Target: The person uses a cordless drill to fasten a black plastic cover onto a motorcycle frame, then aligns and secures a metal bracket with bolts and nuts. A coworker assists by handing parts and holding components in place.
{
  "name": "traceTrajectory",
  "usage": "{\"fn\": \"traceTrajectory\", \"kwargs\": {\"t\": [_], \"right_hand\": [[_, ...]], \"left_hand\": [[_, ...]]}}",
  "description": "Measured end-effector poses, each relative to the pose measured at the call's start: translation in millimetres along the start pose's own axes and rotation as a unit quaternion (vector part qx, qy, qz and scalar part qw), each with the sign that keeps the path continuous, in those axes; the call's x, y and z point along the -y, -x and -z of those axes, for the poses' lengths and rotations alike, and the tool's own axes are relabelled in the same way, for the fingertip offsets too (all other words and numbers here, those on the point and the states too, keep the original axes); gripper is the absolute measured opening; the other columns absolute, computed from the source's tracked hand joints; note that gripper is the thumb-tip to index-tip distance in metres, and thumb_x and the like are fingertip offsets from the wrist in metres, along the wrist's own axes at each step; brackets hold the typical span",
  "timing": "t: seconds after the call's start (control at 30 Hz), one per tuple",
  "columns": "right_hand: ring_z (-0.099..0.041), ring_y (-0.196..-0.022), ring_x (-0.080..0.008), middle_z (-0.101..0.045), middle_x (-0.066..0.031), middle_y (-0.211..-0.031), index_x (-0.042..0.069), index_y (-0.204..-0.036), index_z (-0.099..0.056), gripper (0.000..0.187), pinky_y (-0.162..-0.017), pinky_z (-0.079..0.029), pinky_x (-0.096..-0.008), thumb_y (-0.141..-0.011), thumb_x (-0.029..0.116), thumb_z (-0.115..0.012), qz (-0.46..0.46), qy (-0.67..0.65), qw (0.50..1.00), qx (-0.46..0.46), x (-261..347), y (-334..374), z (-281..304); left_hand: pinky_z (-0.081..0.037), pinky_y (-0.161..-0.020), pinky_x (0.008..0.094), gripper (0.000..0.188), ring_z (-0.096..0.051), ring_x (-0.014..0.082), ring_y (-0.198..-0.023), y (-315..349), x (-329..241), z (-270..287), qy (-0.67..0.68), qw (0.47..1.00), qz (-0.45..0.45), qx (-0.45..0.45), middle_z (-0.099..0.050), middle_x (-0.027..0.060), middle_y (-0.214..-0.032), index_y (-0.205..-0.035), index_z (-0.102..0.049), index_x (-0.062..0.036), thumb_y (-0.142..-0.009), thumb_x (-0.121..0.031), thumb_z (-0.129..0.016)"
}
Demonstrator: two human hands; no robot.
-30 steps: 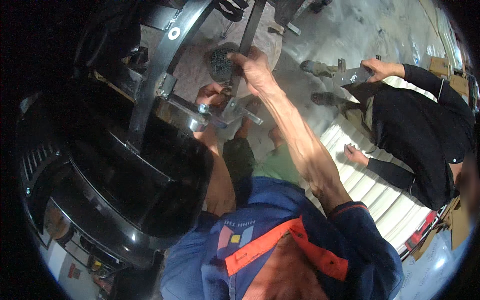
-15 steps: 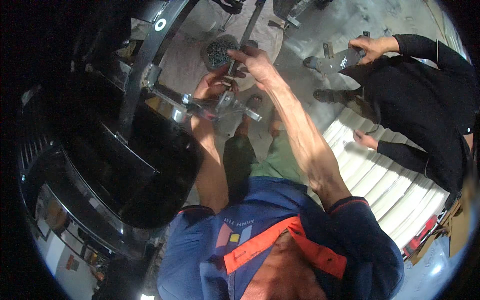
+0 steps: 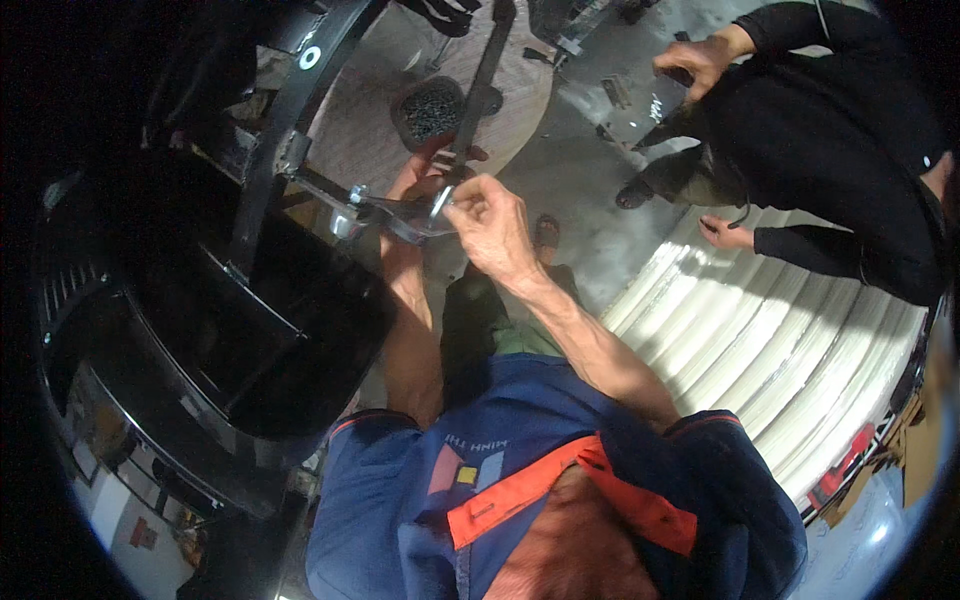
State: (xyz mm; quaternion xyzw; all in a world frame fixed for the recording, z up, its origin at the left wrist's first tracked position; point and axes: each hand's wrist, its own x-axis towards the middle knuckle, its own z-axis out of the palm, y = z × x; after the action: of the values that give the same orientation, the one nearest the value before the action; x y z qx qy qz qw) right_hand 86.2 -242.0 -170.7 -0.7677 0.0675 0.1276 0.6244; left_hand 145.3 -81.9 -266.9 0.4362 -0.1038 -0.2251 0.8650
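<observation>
The big machine housing [image 3: 200, 330] sits to the person's left, its metal bracket [image 3: 385, 212] reaching right toward the right hand [image 3: 490, 225]. Beyond lies a bowl of small parts [image 3: 432, 110]; the ribbed roll [image 3: 790, 370] lies right, beside a co-worker [image 3: 830, 150].

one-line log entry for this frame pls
left hand: on black bar | right hand: pinching small metal part at bracket | nearby: dish of dark screws

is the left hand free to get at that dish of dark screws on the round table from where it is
Probably yes. The left hand sits just below the dish of dark screws with only a bare patch of round table between them. It seems to be gripping the metal bracket, though, so it would have to let go first.
</observation>
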Motion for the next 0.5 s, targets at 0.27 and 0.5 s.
{"fn": "traceTrajectory", "kwargs": {"t": [0.27,0.5], "right_hand": [[-0.070,-0.073,-0.0271,-0.070,-0.0189,-0.084,-0.005,-0.093,-0.066,0.022,-0.066,-0.055,-0.0382,-0.088,0.016,-0.071,0.058,0.012,0.995,-0.082,-0.6,14.0,-4.5],[-0.070,-0.076,-0.0267,-0.071,-0.0200,-0.088,-0.005,-0.095,-0.065,0.022,-0.066,-0.054,-0.0396,-0.089,0.016,-0.070,0.054,0.012,0.996,-0.074,-7.1,15.4,-6.0]], "left_hand": [[-0.057,-0.088,0.0317,0.088,-0.065,0.0198,-0.104,6.5,7.6,-6.8,0.044,0.998,-0.041,0.002,-0.054,0.0218,-0.138,-0.150,-0.039,-0.0035,-0.083,-0.049,-0.076],[-0.057,-0.079,0.0276,0.073,-0.065,0.0172,-0.098,7.2,0.1,-18.6,0.091,0.995,-0.026,0.017,-0.052,0.0218,-0.139,-0.149,-0.042,-0.0095,-0.090,-0.041,-0.072]]}}
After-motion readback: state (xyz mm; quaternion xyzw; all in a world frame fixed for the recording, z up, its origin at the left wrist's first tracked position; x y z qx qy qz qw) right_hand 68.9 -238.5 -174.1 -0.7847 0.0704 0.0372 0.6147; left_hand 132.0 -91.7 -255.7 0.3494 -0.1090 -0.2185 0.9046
